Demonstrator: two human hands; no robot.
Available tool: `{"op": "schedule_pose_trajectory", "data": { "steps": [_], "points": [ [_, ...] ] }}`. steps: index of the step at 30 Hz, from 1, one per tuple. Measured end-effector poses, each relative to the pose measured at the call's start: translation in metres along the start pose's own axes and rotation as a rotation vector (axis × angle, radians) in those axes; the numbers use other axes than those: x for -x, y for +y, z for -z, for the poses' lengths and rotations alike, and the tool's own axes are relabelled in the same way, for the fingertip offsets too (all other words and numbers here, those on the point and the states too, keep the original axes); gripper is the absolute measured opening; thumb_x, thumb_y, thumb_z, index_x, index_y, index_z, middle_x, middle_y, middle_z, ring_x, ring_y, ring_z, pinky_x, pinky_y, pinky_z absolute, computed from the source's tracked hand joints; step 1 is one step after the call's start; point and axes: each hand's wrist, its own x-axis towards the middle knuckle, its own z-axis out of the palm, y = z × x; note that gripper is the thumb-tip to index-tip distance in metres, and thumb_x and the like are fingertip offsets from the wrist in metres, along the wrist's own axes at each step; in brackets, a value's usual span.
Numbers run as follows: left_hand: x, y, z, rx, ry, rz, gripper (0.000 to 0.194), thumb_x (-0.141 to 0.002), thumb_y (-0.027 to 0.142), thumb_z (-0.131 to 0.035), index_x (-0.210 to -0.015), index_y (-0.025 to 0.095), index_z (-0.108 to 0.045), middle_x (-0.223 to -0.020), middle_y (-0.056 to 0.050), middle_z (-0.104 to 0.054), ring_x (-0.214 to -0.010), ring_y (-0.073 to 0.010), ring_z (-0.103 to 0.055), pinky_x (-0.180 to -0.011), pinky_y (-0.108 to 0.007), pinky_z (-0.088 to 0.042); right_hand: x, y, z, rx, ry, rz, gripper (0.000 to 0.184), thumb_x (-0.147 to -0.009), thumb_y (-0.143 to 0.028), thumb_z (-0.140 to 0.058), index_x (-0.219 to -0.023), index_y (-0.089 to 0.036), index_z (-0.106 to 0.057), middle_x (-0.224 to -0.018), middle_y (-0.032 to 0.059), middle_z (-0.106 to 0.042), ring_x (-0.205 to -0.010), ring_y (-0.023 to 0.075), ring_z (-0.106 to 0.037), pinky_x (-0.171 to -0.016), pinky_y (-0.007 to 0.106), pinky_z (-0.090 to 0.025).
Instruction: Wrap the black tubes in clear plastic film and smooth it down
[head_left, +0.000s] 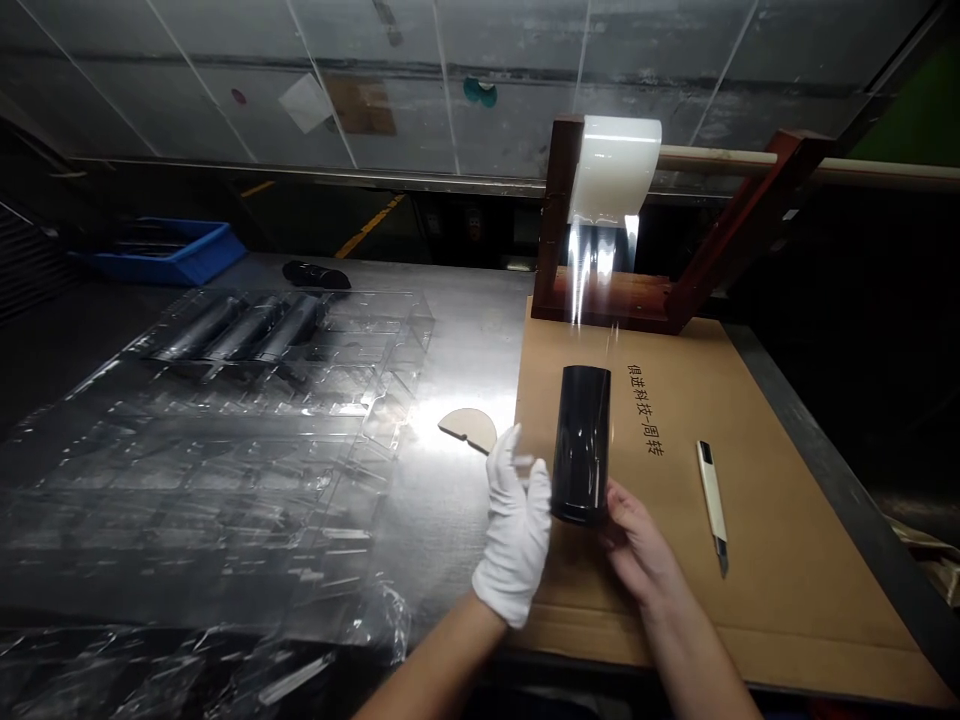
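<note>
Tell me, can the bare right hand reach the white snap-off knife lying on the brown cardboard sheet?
Probably yes. The bare right hand is close to the white snap-off knife, with only the brown cardboard sheet between them. It seems to be holding the shiny black cylinder, though, so it may need to let go first.

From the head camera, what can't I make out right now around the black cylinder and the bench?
Right hand: fingertips hidden behind the black cylinder.
Wooden rod: right end cut off by the frame edge.
Blue tray: contents too dark and small.
Dark cylinders: blurred by glare on the clear plastic tray.
</note>
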Motion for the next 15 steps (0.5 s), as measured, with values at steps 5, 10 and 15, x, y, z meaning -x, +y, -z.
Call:
{"op": "schedule_pose_trajectory", "data": {
  "steps": [5,10,15],
  "points": [
    [-0.021,0.016,-0.006,-0.368,-0.184,-0.346,0.061,-0.090,0.046,-0.044,-0.146,0.032,-0.025,-0.159,-0.002,-0.003,-0.144,-0.0275,0.001,-0.115,-0.048,-0.002,0.000,-0.001,-0.002,0.013,-0.034,0.004,0.029,-0.065,-0.040,-0.079,-0.080,-0.019,-0.069,-0.058,-0.0036,-0.045,-0.046,0.0044,-0.024,-0.038,0.017,-0.019],
    [-0.027,-0.008,-0.006,-0.307,-0.209,-0.214,0.057,-0.094,0.047,-0.029,-0.148,0.030,-0.020,-0.159,-0.008,-0.004,-0.144,-0.0281,-0.007,-0.115,-0.049,-0.013,0.000,-0.003,0.003,0.010,-0.057,0.003,0.029,-0.066,-0.043,-0.078,-0.079,-0.019,-0.069,-0.055,-0.0051,-0.038,-0.047,0.0042,-0.018,-0.040,0.017,-0.016],
    [-0.031,0.004,-0.001,-0.289,-0.186,-0.304,0.061,-0.093,0.048,-0.033,-0.148,0.031,-0.013,-0.159,-0.003,0.003,-0.144,-0.0258,-0.001,-0.116,-0.047,-0.005,0.000,-0.003,0.005,-0.005,-0.062,-0.011,0.030,-0.065,-0.042,-0.080,-0.081,-0.019,-0.070,-0.056,-0.0057,-0.037,-0.048,0.0038,-0.017,-0.040,0.016,-0.016]
  ]
}}
